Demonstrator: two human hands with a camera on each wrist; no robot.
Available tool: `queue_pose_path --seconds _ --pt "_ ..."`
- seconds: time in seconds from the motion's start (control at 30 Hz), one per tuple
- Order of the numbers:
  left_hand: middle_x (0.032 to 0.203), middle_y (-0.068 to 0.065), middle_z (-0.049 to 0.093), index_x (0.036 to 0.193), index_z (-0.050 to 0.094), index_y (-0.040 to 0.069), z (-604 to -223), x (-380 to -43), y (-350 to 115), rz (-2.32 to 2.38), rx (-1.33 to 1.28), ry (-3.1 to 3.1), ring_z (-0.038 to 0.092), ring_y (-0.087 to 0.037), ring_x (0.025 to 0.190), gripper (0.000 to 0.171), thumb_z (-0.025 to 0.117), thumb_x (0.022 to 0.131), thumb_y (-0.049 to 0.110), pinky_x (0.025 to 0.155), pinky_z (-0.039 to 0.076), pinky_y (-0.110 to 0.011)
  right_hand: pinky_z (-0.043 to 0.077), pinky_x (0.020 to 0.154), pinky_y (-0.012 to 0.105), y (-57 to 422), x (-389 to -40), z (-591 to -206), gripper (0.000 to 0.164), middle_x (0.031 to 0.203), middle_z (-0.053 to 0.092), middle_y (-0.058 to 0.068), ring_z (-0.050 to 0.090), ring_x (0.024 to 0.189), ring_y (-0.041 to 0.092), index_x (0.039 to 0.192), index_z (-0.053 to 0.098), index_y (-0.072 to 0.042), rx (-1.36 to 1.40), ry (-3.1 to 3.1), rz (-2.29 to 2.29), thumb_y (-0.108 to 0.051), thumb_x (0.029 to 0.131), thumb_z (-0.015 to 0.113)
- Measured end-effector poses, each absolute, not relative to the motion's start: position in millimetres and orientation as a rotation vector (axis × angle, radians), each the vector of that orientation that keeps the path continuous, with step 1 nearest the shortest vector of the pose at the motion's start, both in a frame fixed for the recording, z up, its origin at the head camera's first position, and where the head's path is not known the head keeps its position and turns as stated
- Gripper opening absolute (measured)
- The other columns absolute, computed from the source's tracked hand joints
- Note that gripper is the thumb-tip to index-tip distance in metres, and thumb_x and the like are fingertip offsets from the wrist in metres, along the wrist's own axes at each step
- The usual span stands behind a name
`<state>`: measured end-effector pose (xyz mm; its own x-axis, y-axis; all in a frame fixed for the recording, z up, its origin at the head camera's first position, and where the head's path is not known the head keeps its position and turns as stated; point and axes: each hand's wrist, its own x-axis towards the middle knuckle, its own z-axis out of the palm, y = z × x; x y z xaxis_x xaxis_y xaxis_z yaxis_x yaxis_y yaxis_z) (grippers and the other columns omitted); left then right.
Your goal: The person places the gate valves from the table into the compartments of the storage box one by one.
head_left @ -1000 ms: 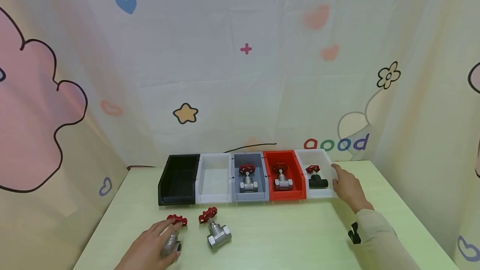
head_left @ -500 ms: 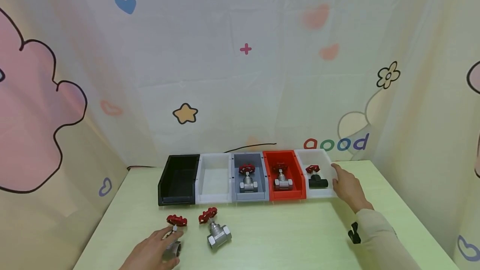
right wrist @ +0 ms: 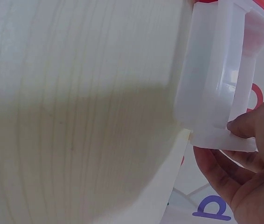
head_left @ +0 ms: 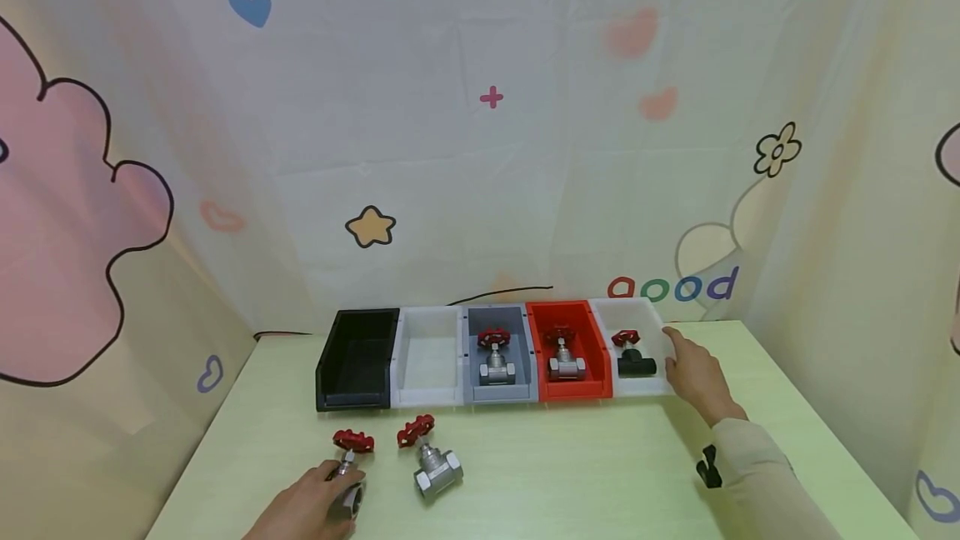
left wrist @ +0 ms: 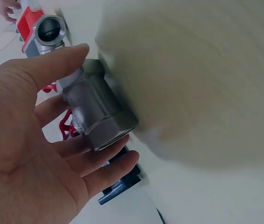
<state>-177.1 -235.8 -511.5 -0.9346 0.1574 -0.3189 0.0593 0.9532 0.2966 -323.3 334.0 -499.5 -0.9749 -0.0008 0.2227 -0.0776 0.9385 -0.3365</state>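
At the table's near left, my left hand (head_left: 306, 507) holds a metal gate valve (head_left: 349, 497) with a red handwheel. In the left wrist view, thumb and fingers lie on either side of its grey body (left wrist: 97, 109); the palm side hides part of it. A second valve with a red wheel (head_left: 438, 470) lies just right of it, untouched. At the far right my right hand (head_left: 699, 375) grips the side wall of the white bin (head_left: 660, 319). The right wrist view shows the thumb inside that bin's edge (right wrist: 216, 137) and the fingers outside.
A row of joined bins stands at the back: black (head_left: 358, 357), white (head_left: 432, 357), grey (head_left: 480, 394), red (head_left: 573, 390) and the gripped white one. Metal valves sit in the grey (head_left: 497, 369) and red (head_left: 566, 367) bins. A black-bodied valve (head_left: 636, 363) lies in the right white bin.
My left fingers have drawn back from the red handwheel and closed lower, around the valve body. The right hand and the bins have stayed in place.
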Motion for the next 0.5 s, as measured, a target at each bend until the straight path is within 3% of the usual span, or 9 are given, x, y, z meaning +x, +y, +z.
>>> queue_pose_path --seconds 0.5 --pt "0.125 -0.016 0.056 0.119 0.068 0.019 -517.9 -183.0 -234.2 0.465 0.156 2.728 0.054 -0.030 0.104 0.046 0.083 0.076 0.023 0.090 0.052 -0.057 0.051 0.077 0.058 333.4 -322.5 -501.1 0.052 0.123 0.058 0.037 0.062 0.099 0.051 0.142 0.039 0.004 0.062 -2.866 0.527 -0.004 0.093 0.055"
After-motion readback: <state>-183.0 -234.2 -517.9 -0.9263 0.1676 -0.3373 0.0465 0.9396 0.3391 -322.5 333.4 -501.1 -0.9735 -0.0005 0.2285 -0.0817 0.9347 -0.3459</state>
